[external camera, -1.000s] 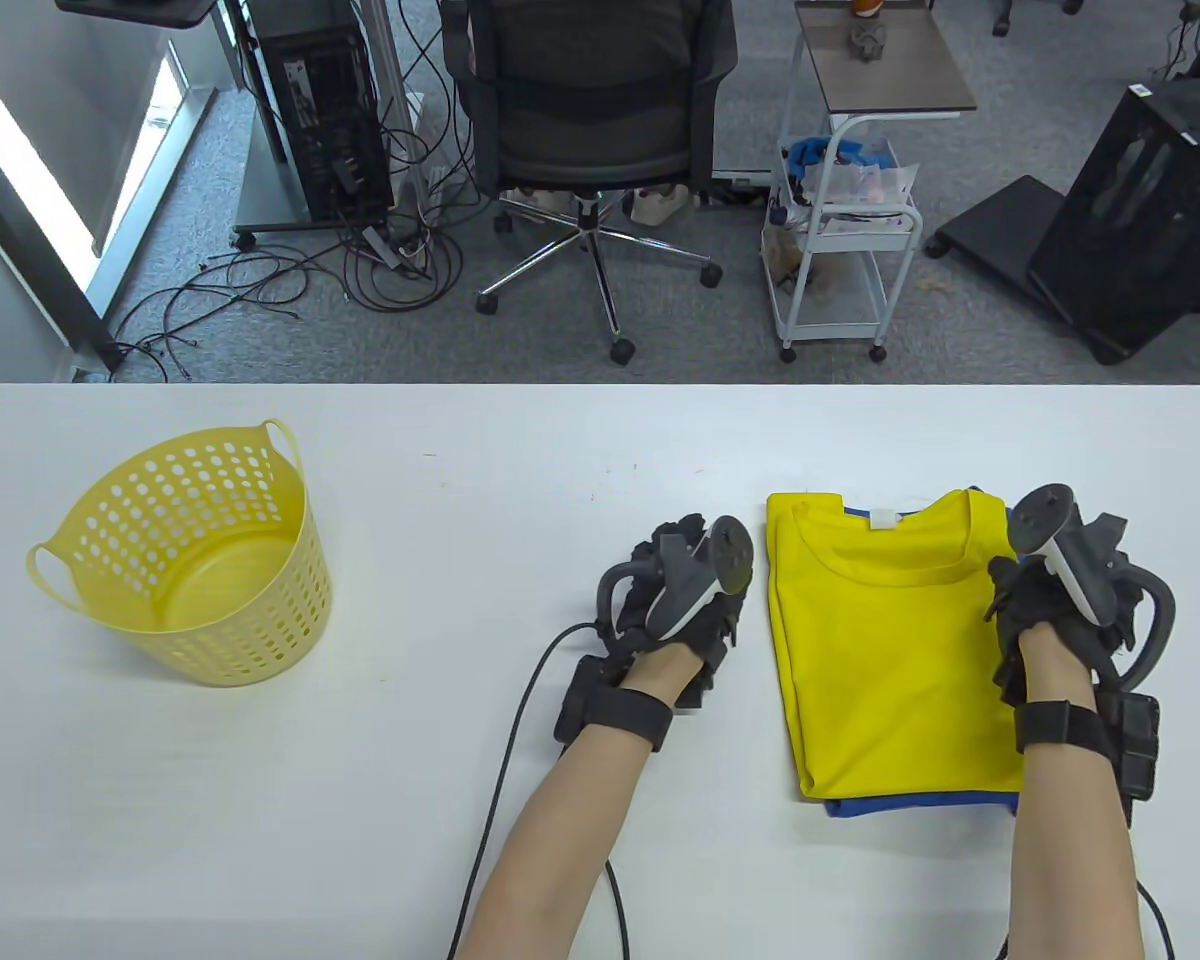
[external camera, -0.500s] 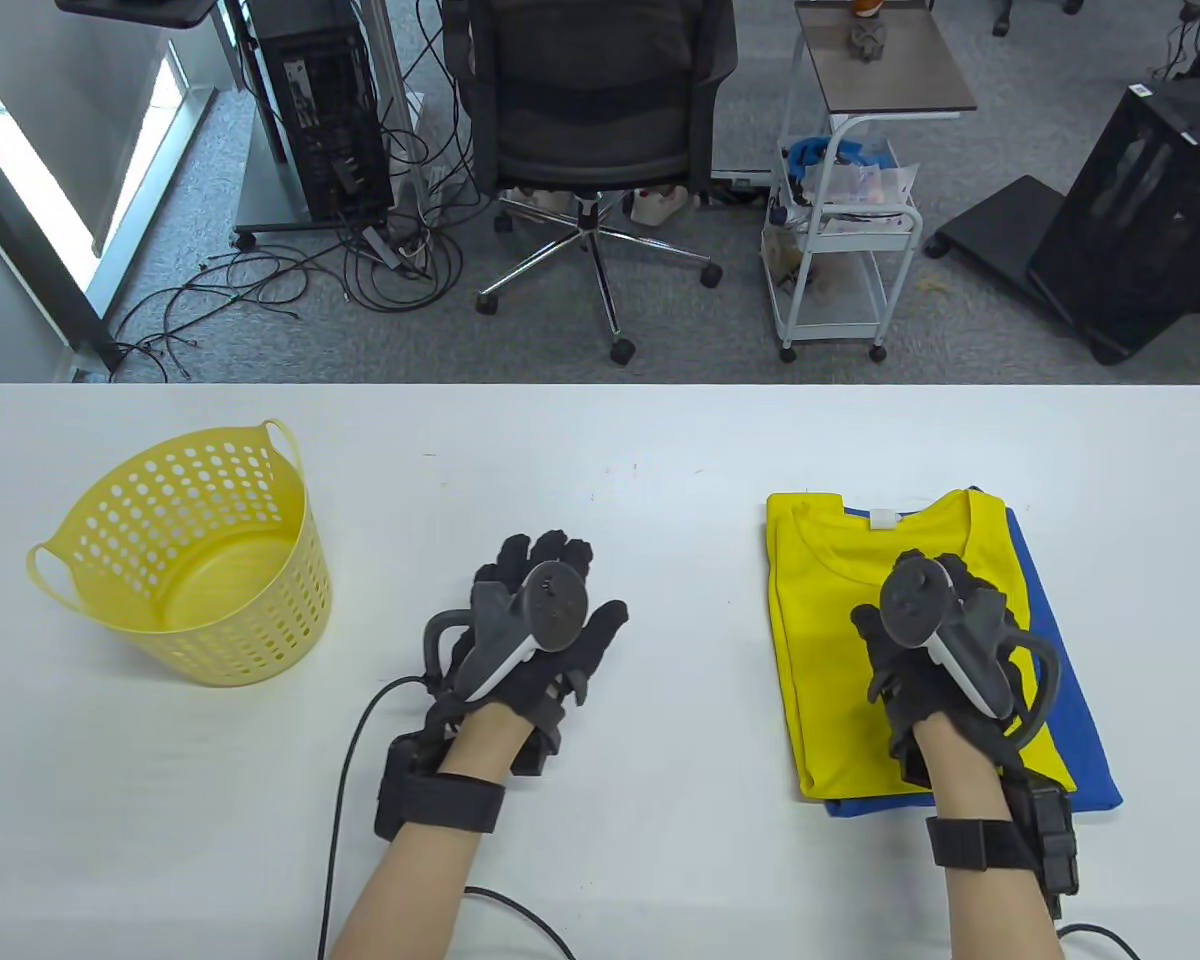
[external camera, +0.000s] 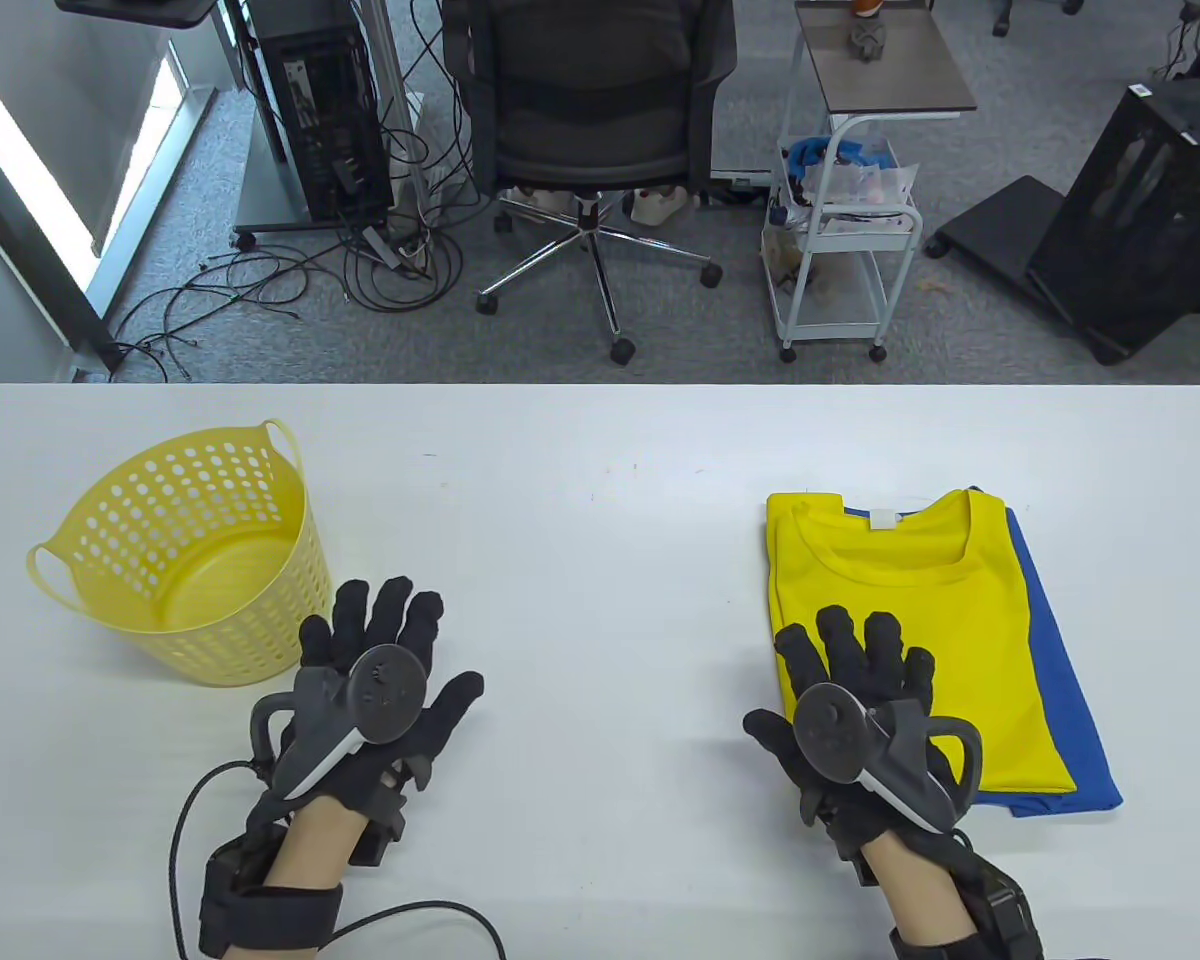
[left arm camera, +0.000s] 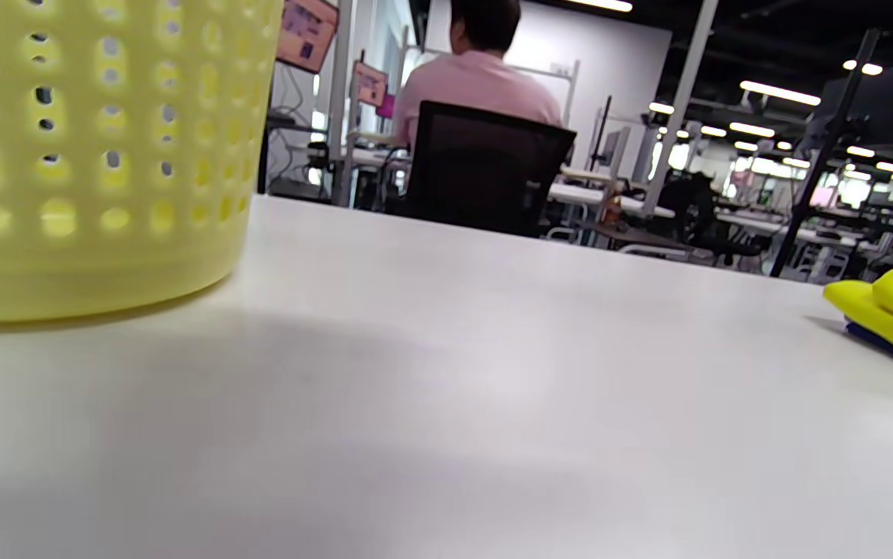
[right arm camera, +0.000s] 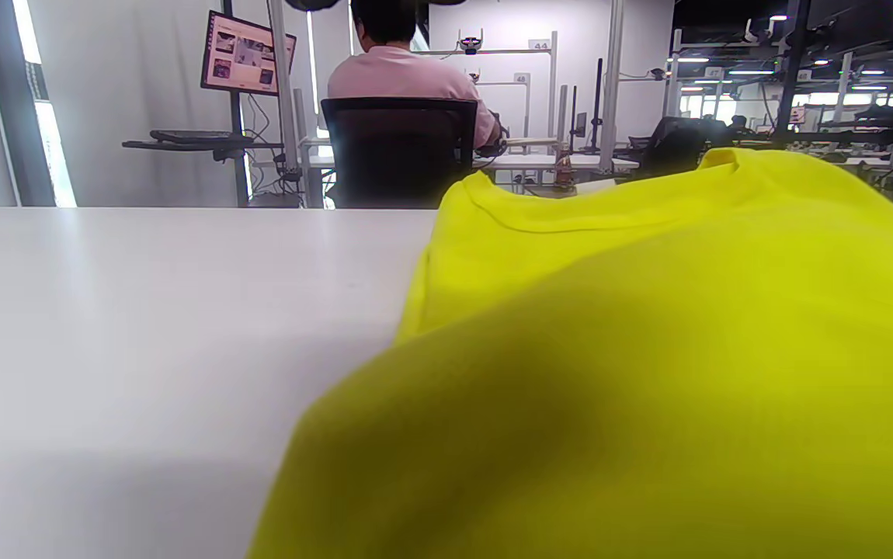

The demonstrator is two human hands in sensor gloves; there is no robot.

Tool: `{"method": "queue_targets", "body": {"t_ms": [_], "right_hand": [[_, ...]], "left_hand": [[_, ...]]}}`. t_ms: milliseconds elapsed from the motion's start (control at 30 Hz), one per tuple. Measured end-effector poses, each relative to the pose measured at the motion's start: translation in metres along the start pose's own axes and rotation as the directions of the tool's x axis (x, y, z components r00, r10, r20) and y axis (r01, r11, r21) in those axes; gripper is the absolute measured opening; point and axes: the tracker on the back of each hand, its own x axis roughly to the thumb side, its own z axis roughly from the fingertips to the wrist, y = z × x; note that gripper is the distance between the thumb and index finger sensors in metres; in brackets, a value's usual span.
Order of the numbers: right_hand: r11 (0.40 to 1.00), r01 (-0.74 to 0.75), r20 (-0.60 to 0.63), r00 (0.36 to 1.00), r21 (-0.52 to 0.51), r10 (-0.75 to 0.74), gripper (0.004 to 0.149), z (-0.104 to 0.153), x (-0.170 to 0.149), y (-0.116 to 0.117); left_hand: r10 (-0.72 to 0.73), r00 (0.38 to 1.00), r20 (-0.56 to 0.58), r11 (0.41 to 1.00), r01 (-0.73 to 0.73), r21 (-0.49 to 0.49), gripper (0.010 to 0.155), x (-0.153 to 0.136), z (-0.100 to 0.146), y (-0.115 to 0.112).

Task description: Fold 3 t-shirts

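Note:
A folded yellow t-shirt (external camera: pixel 900 590) lies on a folded blue t-shirt (external camera: pixel 1060 660) at the right of the white table (external camera: pixel 600 450). My right hand (external camera: pixel 860 690) lies flat with straight fingers on the yellow shirt's near left corner. My left hand (external camera: pixel 380 660) rests flat and spread on the bare table, beside the yellow basket (external camera: pixel 190 550). In the right wrist view the yellow t-shirt (right arm camera: pixel 648 349) fills the lower right. In the left wrist view the basket (left arm camera: pixel 89 147) stands at the left and the shirt stack's edge (left arm camera: pixel 889 310) at the far right.
Beyond the table's far edge stand an office chair (external camera: pixel 590 110), a white cart (external camera: pixel 840 220), a computer tower (external camera: pixel 320 110) with loose cables, and black equipment (external camera: pixel 1140 210). Glove cables (external camera: pixel 190 830) trail off the near edge.
Both hands drew back toward the near edge and opened flat. The left slid left to beside the basket. The right came off the shirt's right side onto its near left corner.

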Motion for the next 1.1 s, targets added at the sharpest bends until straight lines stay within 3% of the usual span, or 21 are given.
{"method": "queue_targets", "body": {"t_ms": [233,300,333,500,967,1100], "right_hand": [[0.996,0.065,0.017,0.998,0.068,-0.066,0.084,0.001,-0.007,0.021],[0.995,0.064,0.013,0.998,0.079,-0.065,0.084,0.001,-0.009,0.024],[0.994,0.06,0.011,0.998,0.088,-0.061,0.085,0.001,-0.01,0.025],[0.994,0.022,0.016,1.0,0.103,-0.024,0.085,0.002,-0.01,0.027],[0.989,0.098,-0.006,0.995,0.109,-0.098,0.085,0.007,-0.017,0.027],[0.992,0.047,-0.002,0.999,0.118,-0.047,0.084,0.01,-0.016,0.031]], "left_hand": [[-0.044,0.998,-0.034,0.999,0.043,-0.033,0.09,-0.029,0.008,-0.035],[-0.048,0.998,-0.046,0.995,0.044,-0.088,0.09,-0.033,0.01,-0.041],[-0.055,0.997,-0.051,0.992,0.048,-0.121,0.09,-0.034,0.011,-0.041],[-0.059,0.997,-0.058,0.995,0.053,-0.09,0.09,-0.038,0.012,-0.042],[-0.063,0.994,-0.094,0.99,0.05,-0.13,0.092,-0.04,0.013,-0.044],[-0.061,0.993,-0.098,0.989,0.047,-0.137,0.092,-0.042,0.015,-0.045]]}}
